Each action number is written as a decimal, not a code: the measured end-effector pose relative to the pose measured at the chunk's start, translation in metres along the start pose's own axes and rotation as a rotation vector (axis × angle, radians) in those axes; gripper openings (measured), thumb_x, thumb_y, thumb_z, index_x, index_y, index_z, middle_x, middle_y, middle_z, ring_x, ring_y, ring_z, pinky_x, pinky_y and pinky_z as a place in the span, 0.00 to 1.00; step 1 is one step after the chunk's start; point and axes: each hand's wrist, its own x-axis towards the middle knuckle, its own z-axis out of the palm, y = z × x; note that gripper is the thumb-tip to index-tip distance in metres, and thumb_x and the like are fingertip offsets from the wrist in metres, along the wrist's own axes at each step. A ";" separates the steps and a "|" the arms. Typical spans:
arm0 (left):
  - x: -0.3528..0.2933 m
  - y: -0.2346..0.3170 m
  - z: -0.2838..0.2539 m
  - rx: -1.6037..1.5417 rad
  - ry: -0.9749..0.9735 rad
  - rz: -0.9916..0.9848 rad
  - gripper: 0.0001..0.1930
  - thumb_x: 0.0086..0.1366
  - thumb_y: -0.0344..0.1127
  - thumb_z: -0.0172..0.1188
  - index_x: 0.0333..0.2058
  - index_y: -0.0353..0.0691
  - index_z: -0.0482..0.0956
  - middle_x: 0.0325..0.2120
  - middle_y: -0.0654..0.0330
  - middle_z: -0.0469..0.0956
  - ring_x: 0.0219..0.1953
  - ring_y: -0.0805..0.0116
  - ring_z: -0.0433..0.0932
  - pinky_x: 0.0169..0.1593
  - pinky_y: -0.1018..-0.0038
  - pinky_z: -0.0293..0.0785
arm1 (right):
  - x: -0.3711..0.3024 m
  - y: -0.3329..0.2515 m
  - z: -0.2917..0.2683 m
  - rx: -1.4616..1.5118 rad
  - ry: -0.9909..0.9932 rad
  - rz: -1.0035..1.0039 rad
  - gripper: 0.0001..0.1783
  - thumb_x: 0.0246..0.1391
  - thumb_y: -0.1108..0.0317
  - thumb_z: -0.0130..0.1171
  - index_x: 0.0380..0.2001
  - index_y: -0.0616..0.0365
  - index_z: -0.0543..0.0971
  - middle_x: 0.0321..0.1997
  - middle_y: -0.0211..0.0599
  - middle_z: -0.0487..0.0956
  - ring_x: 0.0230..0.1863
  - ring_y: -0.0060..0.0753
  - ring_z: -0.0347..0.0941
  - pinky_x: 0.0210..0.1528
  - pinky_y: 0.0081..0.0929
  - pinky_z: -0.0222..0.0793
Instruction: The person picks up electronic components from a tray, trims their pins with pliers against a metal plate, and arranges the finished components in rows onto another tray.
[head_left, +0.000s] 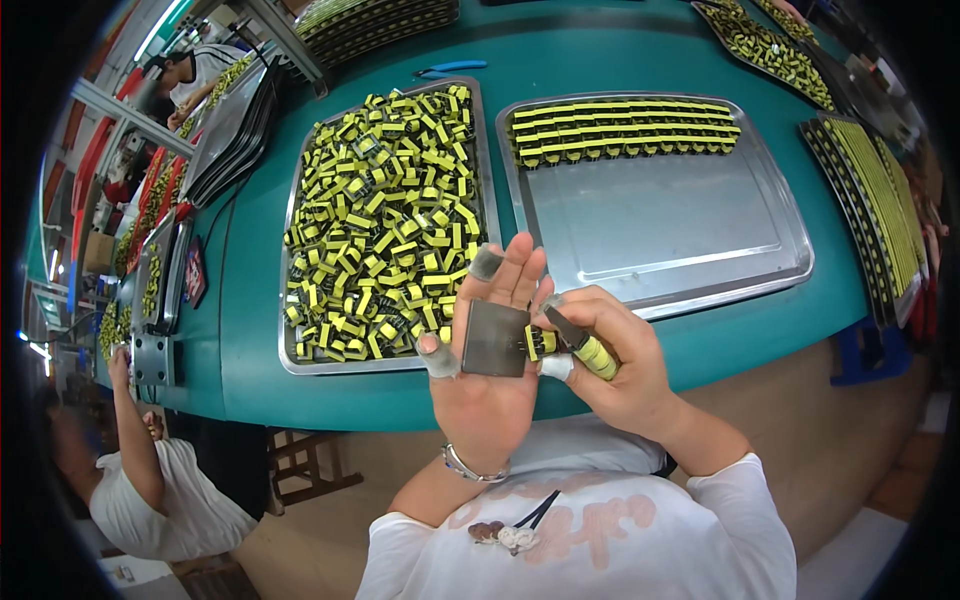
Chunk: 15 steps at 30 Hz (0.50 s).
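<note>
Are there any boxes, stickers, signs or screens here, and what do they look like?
Cardboard box: far left beside the table, brown and square-edged.
Small sign: at the table's left edge, dark tilted plate with red and white marks.
Yellow tape labels: bands wrapped round the small black parts heaped in the left metal tray.
No screens show.
</note>
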 end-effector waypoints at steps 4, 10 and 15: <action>0.001 -0.001 0.009 0.138 0.041 -0.006 0.55 0.53 0.76 0.47 0.64 0.35 0.48 0.66 0.46 0.49 0.68 0.54 0.48 0.70 0.62 0.39 | 0.003 -0.004 0.000 -0.086 0.022 -0.042 0.20 0.37 0.82 0.60 0.40 0.62 0.77 0.40 0.42 0.75 0.38 0.36 0.74 0.41 0.26 0.70; -0.001 -0.004 0.008 0.309 -0.004 0.020 0.53 0.55 0.77 0.39 0.65 0.36 0.47 0.65 0.44 0.50 0.67 0.51 0.50 0.70 0.60 0.42 | 0.002 -0.009 -0.001 -0.142 0.017 -0.044 0.23 0.32 0.83 0.59 0.39 0.61 0.79 0.37 0.40 0.74 0.34 0.35 0.73 0.35 0.26 0.69; -0.006 -0.004 0.008 0.506 -0.014 0.017 0.56 0.54 0.79 0.37 0.66 0.35 0.45 0.66 0.45 0.48 0.68 0.52 0.49 0.70 0.60 0.41 | 0.001 -0.011 -0.001 -0.271 -0.021 -0.132 0.25 0.30 0.83 0.63 0.39 0.56 0.79 0.34 0.37 0.73 0.29 0.36 0.72 0.29 0.28 0.69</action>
